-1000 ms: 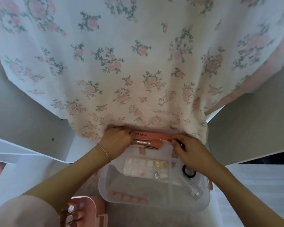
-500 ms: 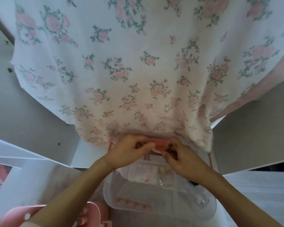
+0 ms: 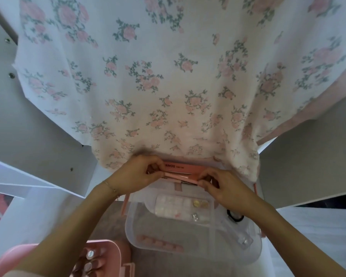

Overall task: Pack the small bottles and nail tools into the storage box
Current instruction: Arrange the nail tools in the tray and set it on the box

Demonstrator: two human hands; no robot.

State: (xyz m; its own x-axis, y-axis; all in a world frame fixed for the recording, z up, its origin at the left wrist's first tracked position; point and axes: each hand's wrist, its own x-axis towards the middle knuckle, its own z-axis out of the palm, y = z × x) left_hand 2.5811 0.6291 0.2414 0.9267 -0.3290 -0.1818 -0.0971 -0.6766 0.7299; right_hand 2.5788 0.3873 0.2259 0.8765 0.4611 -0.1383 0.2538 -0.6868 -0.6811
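near left, a pink case [image 3: 108,254] holds bottles [image 3: 90,254]. the left hand [image 3: 136,174] pinches the left end of a pink tool [image 3: 177,176] and the right hand [image 3: 220,185] pinches its right end, above the clear box's [image 3: 188,250] far edge, in front of a pink file [image 3: 180,167].

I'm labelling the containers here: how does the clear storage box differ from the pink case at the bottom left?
The clear storage box is see-through, showing a divided nail-tip tray and a black ring inside; the pink case is opaque. The clear storage box sits fully in view below both hands, while the pink case is cut off by the frame edge and holds capped small bottles. Both have rounded corners and stand open.
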